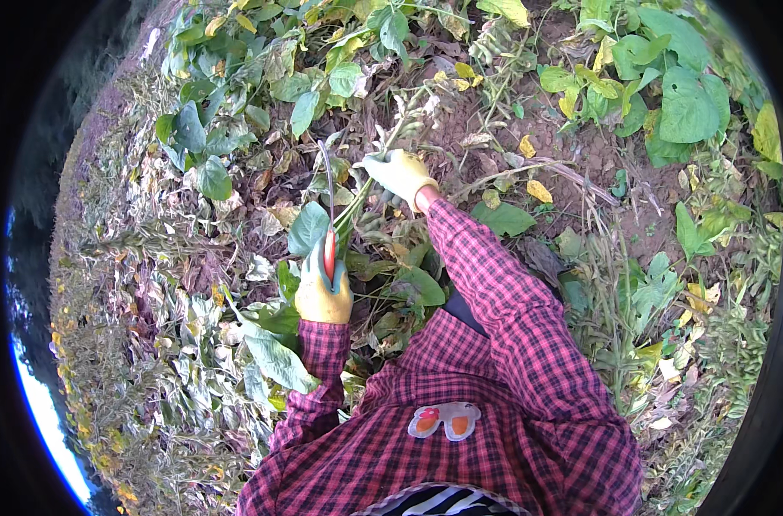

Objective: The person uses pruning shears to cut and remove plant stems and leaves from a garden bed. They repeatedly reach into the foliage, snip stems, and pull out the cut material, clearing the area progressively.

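My left hand [325,287], in a yellow and grey-green work glove, is closed round the red handle of a sickle [329,193]. The thin curved blade points away from me, just left of some green stems. Ahead and to the right, my right hand [399,173], gloved alike, grips a bunch of bean plant stems [401,132] with pods on them. The stems run from beyond that hand back towards the sickle handle. Part of the right hand's fingers is hidden beneath the glove's back. Leafy stems [417,287] and pods lie between my forearms.
Leafy bean plants [685,97] stand at the upper right, others [201,129] at the upper left. Dry stalks [559,169] lie across brown soil [575,138] right of my right hand. Withered leaves [204,322] cover the ground on the left. A large leaf [275,355] overlaps my left sleeve.
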Demonstrator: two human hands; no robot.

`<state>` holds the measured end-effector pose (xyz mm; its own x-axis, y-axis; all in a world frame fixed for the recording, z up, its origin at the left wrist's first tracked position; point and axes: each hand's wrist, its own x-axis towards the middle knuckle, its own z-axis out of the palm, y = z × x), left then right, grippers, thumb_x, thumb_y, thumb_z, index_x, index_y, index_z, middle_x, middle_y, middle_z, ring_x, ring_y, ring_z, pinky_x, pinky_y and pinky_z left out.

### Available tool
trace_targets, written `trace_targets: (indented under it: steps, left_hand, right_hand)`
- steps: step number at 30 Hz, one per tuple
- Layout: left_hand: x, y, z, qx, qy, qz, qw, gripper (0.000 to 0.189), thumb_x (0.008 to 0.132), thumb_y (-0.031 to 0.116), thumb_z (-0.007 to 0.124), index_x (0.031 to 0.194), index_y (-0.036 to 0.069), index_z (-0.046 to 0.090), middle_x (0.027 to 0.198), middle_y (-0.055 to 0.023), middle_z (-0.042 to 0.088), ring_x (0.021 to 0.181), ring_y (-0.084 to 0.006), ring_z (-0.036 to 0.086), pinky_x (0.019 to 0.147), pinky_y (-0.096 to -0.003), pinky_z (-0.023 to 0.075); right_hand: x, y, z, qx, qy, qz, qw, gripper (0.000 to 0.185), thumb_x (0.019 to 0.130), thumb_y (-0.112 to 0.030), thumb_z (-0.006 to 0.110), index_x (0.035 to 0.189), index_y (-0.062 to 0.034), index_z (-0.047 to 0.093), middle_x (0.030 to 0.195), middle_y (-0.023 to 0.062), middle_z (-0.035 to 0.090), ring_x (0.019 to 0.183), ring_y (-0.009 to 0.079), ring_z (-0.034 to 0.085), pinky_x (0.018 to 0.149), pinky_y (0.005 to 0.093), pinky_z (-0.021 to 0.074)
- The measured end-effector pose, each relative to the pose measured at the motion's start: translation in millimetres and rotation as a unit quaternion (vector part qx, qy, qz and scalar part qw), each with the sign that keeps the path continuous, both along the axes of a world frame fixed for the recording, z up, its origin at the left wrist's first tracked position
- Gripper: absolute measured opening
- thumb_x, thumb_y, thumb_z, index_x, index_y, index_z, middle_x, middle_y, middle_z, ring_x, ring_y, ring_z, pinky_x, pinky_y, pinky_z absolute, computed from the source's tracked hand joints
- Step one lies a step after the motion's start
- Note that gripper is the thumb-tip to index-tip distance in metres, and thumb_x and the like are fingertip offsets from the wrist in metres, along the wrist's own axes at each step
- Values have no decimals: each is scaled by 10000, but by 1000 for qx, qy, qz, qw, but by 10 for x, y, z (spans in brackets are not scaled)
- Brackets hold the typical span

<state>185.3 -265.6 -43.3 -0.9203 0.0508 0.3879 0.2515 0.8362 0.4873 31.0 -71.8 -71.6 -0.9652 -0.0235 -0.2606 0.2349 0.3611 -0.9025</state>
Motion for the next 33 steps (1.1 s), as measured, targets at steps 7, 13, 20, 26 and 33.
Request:
trace_targets:
  steps: [7, 13, 20, 26, 33]
  left_hand:
    - [24, -105, -270, 111, 0, -10, 994, 423, 809, 89, 629, 1214, -4, 548, 1112, -177, 620, 1011, -293, 615, 889, -347, 466]
    - [-40, -126, -192, 198, -42, -18, 979, 390, 833, 88, 623, 1197, -31, 552, 1094, -170, 638, 996, -226, 628, 886, -312, 462]
    - [8, -127, -167, 273, -54, -9, 961, 330, 845, 69, 600, 1154, -42, 568, 1030, -121, 649, 928, -170, 614, 861, -291, 460]
    - [-53, -88, -47, 396, -73, -32, 915, 316, 871, 66, 579, 1166, -43, 551, 1055, -98, 617, 877, -117, 572, 799, -257, 459]
    - [161, 256, 290, 496, -157, -47, 853, 176, 911, 73, 531, 1073, 8, 507, 870, -92, 650, 371, -55, 410, 342, -197, 322]
  right_hand:
    - [15, 68, -280, -138, 84, -22, 987, 378, 918, -342, 521, 1126, -40, 615, 802, 72, 654, 579, 138, 634, 488, 272, 490]
    - [44, 354, -490, 141, 181, -96, 969, 336, 914, -304, 502, 1158, -89, 586, 1025, 154, 643, 925, 313, 623, 791, 373, 470]
    - [-276, 404, -1031, 127, 110, -286, 943, 320, 911, -334, 460, 1035, -82, 614, 868, 160, 670, 783, 340, 635, 695, 452, 488]
    - [-181, 1109, -899, -481, 126, -369, 785, 195, 934, -208, 498, 987, -61, 615, 780, 70, 653, 584, 195, 629, 529, 336, 532]
    - [-84, 475, -532, -547, 76, -148, 821, 286, 907, -110, 549, 1186, -53, 571, 1108, 88, 637, 829, 189, 649, 731, 319, 545]
